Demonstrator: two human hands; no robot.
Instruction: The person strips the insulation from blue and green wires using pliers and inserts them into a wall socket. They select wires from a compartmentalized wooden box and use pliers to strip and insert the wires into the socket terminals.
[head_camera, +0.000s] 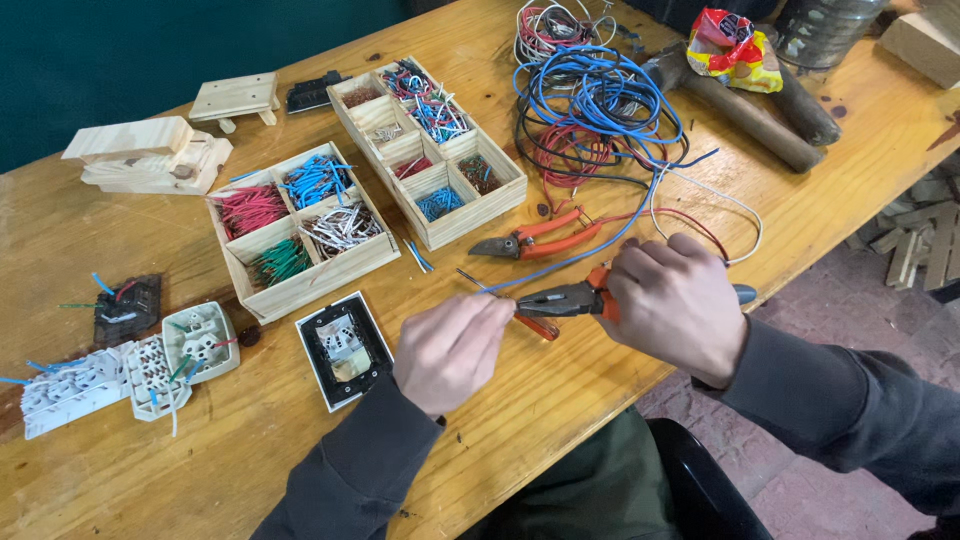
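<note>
Fingers of the left hand (452, 348) are pinched shut on the end of a blue wire (560, 263), which runs up and to the right toward the tangle of blue, red, black and white wires (595, 115) at the far side of the wooden table (560, 400). Just beside those fingertips, the right hand (678, 305) is closed in a fist around the orange handles of a pair of pliers (560, 298), whose dark nose points left and meets the wire close to the left hand; whether the nose is biting the wire I cannot tell. A thin bare strand sticks out to the left above the left hand.

Beyond the hands, a second orange-handled cutter (535, 238) lies flat on the table, untouched. To the left of the left hand lies a black-framed switch plate (343, 348), face down. Farther left sit white socket parts (150, 370) with short wire ends in them, and a small dark module (127, 308). Behind these stands a four-part wooden tray (297, 230) with cut wire pieces sorted by colour: red, blue, green and mixed. A longer wooden tray (428, 150) with more compartments lies beside it. Small wooden blocks (150, 152) rest near the far left edge, and a red and yellow snack bag (733, 48) sits at the far right.
</note>
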